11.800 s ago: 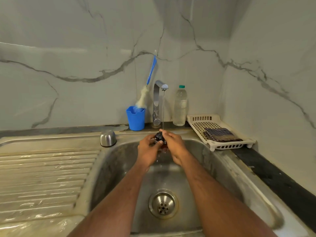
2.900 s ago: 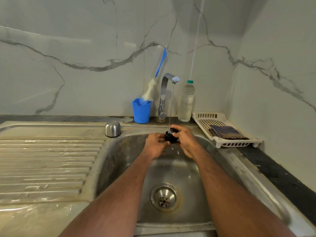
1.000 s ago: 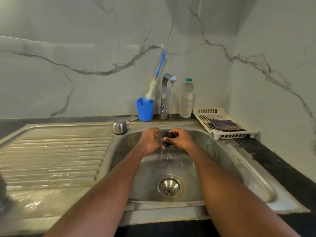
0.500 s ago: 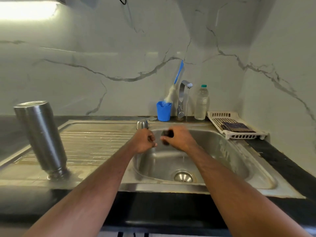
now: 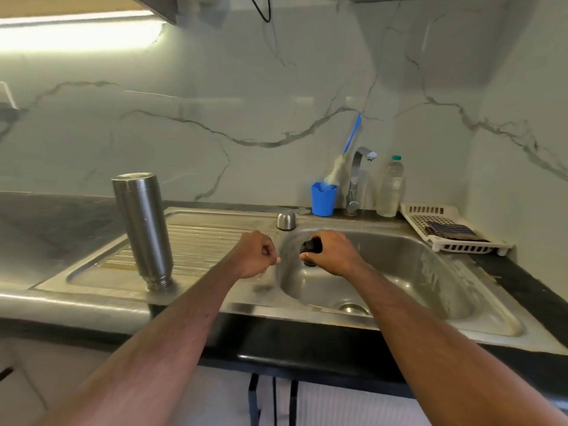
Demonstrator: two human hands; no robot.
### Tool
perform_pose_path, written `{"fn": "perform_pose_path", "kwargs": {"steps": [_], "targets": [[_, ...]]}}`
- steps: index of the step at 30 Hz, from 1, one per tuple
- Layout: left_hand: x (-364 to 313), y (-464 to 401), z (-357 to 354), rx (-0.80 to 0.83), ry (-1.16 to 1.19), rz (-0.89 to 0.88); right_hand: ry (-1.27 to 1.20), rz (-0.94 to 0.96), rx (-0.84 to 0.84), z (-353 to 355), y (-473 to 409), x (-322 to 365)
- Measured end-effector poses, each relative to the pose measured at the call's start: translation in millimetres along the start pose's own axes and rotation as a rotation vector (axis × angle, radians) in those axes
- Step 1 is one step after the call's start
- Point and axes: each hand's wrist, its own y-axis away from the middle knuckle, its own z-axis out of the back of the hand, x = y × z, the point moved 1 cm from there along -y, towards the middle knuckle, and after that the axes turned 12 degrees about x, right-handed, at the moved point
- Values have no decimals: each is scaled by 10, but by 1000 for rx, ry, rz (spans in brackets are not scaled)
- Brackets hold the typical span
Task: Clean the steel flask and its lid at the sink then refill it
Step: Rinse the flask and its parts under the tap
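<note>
The steel flask [image 5: 143, 229] stands upside down on the ribbed drainboard [image 5: 199, 241], mouth down, left of the basin. My right hand [image 5: 330, 253] grips the small black lid part [image 5: 309, 247] over the left side of the sink basin [image 5: 415, 272]. My left hand [image 5: 256, 255] is curled into a loose fist beside it, above the basin's left rim, holding nothing. A steel cap [image 5: 285, 220] sits on the sink's back rim.
The tap [image 5: 358, 179] stands behind the basin, with a blue cup [image 5: 323, 198] holding a bottle brush and a plastic water bottle [image 5: 391, 186] on either side. A white drying rack [image 5: 448, 232] with a folded cloth lies at the right. The drain [image 5: 350, 307] is near the front.
Both hands have drawn back from under the tap and parted; the left has let go of the black lid part. The view has pulled back and left, bringing the upturned flask into sight.
</note>
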Motion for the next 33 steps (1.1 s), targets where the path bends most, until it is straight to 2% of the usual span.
{"fn": "perform_pose_path", "kwargs": {"steps": [4,10,16,26,33], "targets": [[105,398,221,-77,-18,36,-204,115,-1,-110,-34,448],[484,1120,557,-94,-44,158,-243,282,94,-484,-122,1250],[856,1586,892,-136,-51,266,-267,337,182,-846,-185,1735],[1008,1698,1022,-161,-78,273,-247,341,213,-1092,-266,1961],[774,1551,942,-192,-44,168,-306,371,207,-977,-262,1824]]}}
